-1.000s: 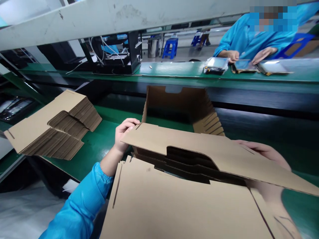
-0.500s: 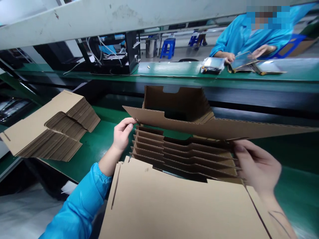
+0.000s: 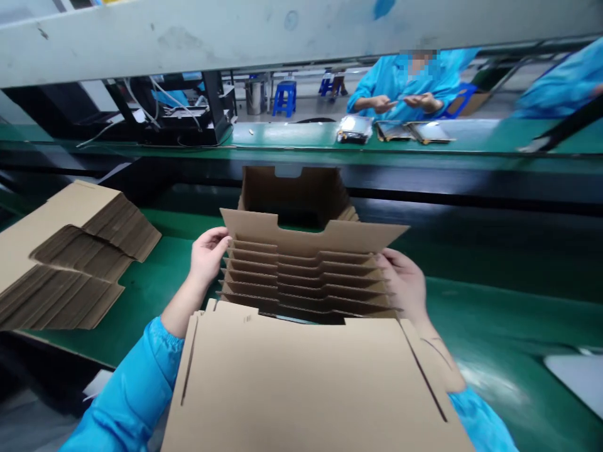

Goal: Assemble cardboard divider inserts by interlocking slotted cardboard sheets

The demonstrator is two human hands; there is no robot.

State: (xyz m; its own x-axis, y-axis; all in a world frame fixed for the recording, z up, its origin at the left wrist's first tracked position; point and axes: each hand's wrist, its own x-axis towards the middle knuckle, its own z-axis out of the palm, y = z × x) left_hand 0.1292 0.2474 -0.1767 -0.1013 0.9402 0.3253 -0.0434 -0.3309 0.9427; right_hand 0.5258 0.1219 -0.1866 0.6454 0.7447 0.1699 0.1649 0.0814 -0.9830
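A brown cardboard divider (image 3: 301, 238) with a notch in its top edge stands across the partition assembly, its two ends between my hands. My left hand (image 3: 207, 254) pinches its left end, thumb and fingers closed. At the right end my right hand (image 3: 406, 282) has its fingers curled around the edge, partly hidden behind the cardboard. Several parallel cardboard dividers (image 3: 299, 279) sit in a row just nearer to me. In front of them lies a pile of flat cardboard sheets (image 3: 311, 383) with slots near their sides.
Another stack of notched cardboard (image 3: 61, 220) lies to the left on the green bench (image 3: 174, 260). Behind the divider stands a cardboard partition (image 3: 292, 188). Across the bench, a co-worker (image 3: 400, 88) in blue handles something near flat panels (image 3: 353, 129). A grey beam (image 3: 188, 44) crosses above.
The divider's right end has come inward and now sits level with the row. My right hand has moved left with it. The whole view has shifted, and a second blue sleeve appears at right.
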